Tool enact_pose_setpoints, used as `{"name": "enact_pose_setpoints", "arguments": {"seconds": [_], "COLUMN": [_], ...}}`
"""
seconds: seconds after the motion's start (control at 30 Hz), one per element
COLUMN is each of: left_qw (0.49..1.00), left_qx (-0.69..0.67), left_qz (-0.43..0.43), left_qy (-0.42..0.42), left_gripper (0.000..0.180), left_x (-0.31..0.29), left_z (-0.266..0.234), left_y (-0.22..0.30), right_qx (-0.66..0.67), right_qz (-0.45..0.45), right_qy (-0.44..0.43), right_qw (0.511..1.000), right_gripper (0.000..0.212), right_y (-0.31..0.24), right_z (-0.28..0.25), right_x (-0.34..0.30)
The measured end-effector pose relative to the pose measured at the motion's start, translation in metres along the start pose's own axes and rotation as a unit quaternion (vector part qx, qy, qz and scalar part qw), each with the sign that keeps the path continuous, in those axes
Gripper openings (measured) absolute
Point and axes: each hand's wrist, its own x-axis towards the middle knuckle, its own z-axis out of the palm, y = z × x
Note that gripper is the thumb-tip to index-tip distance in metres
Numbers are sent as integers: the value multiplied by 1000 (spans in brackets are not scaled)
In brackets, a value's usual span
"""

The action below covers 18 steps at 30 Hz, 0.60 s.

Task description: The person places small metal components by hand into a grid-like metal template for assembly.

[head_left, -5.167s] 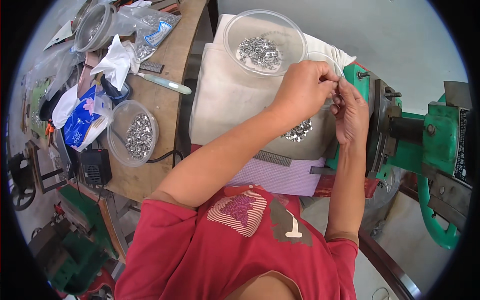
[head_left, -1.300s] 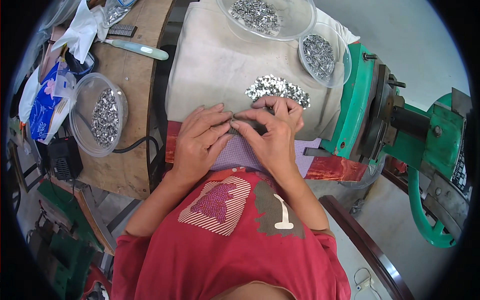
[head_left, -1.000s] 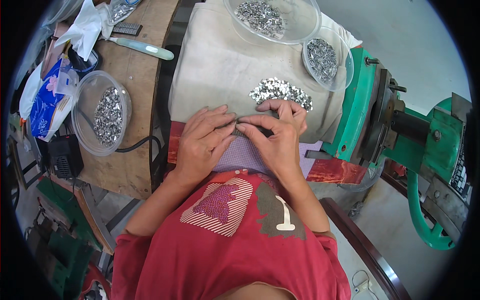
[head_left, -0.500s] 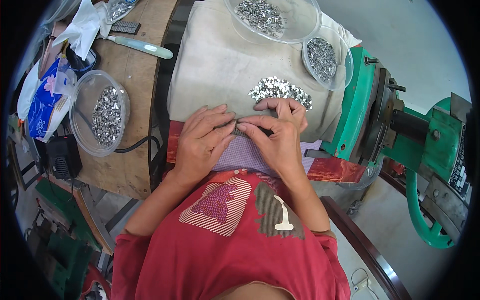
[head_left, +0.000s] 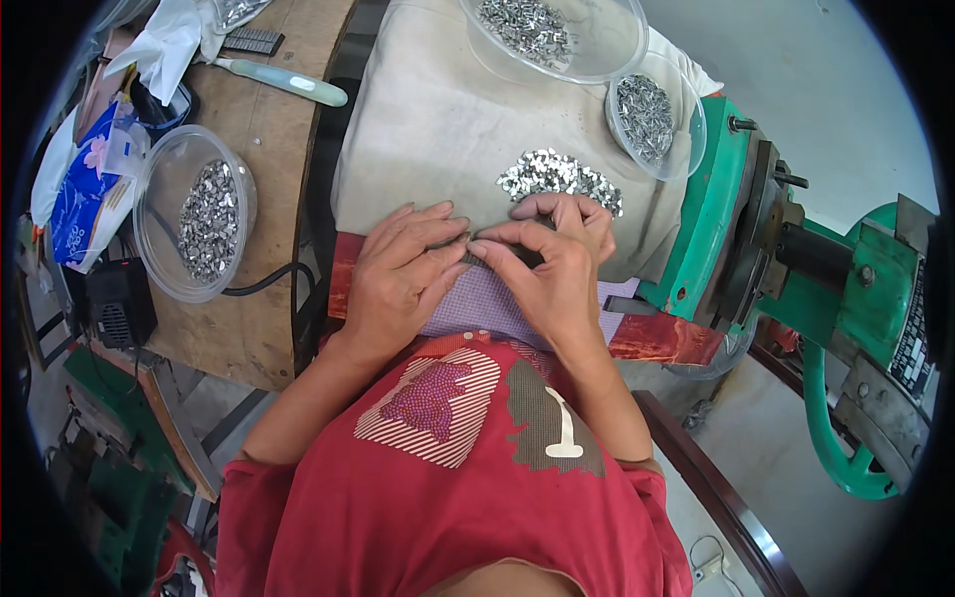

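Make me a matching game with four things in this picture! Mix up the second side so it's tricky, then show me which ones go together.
Things:
1. Left hand
2. Pile of small shiny metal pieces
3. Machine handwheel
4. Soft packet with a pink flower

Places and colours:
A. Green, at the right side of the picture
B. Blue and white, at the left side of the picture
C. Fingertips close to those of the right hand
D. Loose on the beige cloth

Right pairs: 1-C, 2-D, 3-A, 4-B
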Motion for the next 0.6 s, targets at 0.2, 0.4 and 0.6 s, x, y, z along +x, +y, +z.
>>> {"name": "enact_pose_setpoints", "arguments": {"seconds": [0.2,0.4,0.6], "left_qw": [1000,1000,1000], "left_qx": [-5,-13,-12], "left_qz": [-3,-18,-17], "left_qy": [2,-9,-12], "left_gripper": [25,29,29], "left_x": [2,-2,0], "left_z": [0,0,1], "left_y": [2,-2,0], "right_qx": [-29,-24,-24], "right_qz": [-1,5,13], "right_qy": [-17,-6,-21], "right_qw": [999,1000,999], "right_gripper": [15,16,18], "right_y": [6,6,14], "right_z": [-9,-7,-16], "right_x": [-1,0,-5]}}
